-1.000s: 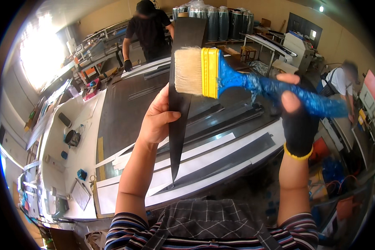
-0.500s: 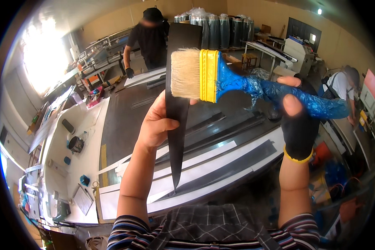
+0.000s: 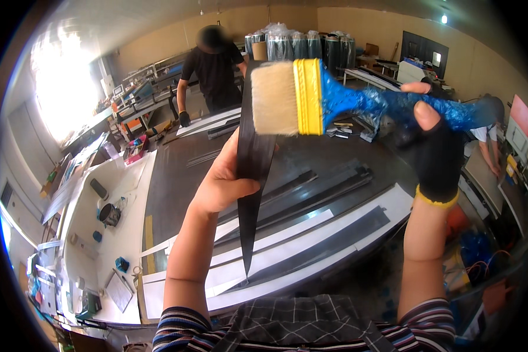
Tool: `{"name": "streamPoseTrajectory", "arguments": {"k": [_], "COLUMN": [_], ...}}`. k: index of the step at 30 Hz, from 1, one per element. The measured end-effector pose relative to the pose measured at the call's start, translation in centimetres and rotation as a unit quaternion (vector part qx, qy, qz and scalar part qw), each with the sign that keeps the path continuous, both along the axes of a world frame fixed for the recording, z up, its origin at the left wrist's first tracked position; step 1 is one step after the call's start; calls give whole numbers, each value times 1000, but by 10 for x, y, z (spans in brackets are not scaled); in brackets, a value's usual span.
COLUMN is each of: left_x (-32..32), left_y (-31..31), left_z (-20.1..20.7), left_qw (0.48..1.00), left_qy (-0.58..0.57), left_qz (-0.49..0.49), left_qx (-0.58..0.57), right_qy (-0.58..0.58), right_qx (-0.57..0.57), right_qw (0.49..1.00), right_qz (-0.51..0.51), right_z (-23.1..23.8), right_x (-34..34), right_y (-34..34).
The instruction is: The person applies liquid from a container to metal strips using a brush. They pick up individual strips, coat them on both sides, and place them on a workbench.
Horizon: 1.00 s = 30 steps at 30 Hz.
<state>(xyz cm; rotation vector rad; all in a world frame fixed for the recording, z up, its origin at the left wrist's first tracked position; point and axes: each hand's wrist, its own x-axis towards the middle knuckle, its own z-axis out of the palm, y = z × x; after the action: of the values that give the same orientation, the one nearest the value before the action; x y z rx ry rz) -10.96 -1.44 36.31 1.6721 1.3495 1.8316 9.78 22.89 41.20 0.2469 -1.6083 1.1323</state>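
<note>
My left hand (image 3: pixel 223 185), bare, grips a long black strip (image 3: pixel 254 193) that narrows to a point at its lower end. Its thumb lies across the front, and the other fingers are mostly behind the strip. In my right hand (image 3: pixel 437 149), which wears a black fingerless glove with a yellow cuff, is a wide paintbrush (image 3: pixel 310 97). Pale bristles, a yellow band and a blue handle wrapped in crinkled plastic make up the brush. The bristles overlap the upper part of the strip; whether they press on it I cannot tell.
Below is a dark worktable (image 3: pixel 176 182) bearing white strips (image 3: pixel 299 234) and dark strips (image 3: pixel 334 193). A white side bench (image 3: pixel 88 246) at left holds a small black pot (image 3: pixel 108 215). One person (image 3: pixel 211 76) works across the table, another (image 3: pixel 490 135) at far right. Wrapped rolls (image 3: pixel 299 47) stand behind.
The brush and my right hand have shifted to the right and slightly up. The strip's top sits lower in view. The person across the table has lowered their head.
</note>
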Motion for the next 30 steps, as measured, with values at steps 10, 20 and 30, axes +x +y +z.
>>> {"name": "streamPoseTrajectory", "arguments": {"k": [10,20,30], "left_x": [-13,-5,-12], "left_y": [7,16,18], "left_z": [-1,18,23], "left_qw": [999,998,994], "left_qy": [-28,-43,-10], "left_qz": [-22,-39,-106], "left_qx": [12,9,-1], "right_qy": [126,159,117], "right_qx": [10,83,221], "right_qw": [988,974,959], "right_qz": [-84,-138,-132], "right_z": [5,-7,1], "right_x": [6,10,17], "right_y": [5,-18,-16]}}
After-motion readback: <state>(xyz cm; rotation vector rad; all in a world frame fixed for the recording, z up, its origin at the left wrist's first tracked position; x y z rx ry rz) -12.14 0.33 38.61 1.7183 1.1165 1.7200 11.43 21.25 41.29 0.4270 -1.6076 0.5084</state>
